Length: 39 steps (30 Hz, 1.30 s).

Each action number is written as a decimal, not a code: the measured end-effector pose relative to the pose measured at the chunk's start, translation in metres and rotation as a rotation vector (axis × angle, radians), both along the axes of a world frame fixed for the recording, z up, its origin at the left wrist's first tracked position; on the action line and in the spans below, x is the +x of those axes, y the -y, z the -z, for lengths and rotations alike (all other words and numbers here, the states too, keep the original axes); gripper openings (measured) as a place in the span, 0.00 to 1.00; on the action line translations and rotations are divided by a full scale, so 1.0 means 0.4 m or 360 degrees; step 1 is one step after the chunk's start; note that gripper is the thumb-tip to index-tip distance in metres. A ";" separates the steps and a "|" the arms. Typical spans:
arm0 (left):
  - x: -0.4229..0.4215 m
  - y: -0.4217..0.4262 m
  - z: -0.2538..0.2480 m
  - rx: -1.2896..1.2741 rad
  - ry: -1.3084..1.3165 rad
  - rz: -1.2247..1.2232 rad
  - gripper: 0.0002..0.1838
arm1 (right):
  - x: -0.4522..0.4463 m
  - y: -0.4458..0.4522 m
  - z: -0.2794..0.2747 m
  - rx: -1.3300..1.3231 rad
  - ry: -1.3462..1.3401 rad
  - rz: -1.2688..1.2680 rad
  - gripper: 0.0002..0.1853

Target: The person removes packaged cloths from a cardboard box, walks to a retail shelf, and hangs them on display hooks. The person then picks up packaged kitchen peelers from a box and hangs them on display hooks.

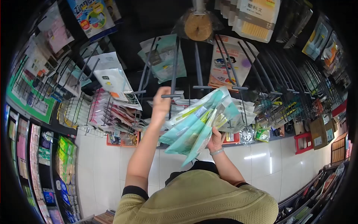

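The fanned teal packets [194, 130], closed in the right hand [215, 141] near the hooks [174, 71], could slip or snag because their edges splay, while the left hand [160, 102] curls blurred at a hook tip, its grip unclear

The left arm reaches long toward eleven o'clock, its elbow only slightly bent, ending in a raised left hand [161, 100] with bent, slightly blurred fingers. The right arm is shorter in view, angled up from about five o'clock, its right hand [215, 141] closed in a grip, fingers partly hidden.
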<state>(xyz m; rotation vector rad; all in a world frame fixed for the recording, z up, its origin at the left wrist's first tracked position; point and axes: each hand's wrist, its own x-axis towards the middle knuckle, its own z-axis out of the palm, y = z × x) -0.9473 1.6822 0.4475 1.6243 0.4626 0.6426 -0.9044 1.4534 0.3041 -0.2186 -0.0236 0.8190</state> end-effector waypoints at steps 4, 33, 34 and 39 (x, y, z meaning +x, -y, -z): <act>-0.078 0.102 -0.062 0.0387 -0.0360 0.0341 0.13 | -0.026 -0.030 0.006 0.0032 0.0048 -0.0148 0.28; -0.241 0.046 -0.111 -0.0233 0.0795 -0.0422 0.03 | -0.084 -0.011 -0.008 -0.0236 0.0439 0.0083 0.25; -0.239 0.042 -0.128 -0.0237 0.0852 -0.0471 0.04 | -0.081 -0.004 -0.006 -0.0207 0.0423 0.0091 0.24; -0.236 0.001 -0.156 -0.0090 0.0892 -0.0619 0.05 | -0.084 0.018 0.005 -0.0141 0.0360 0.0158 0.24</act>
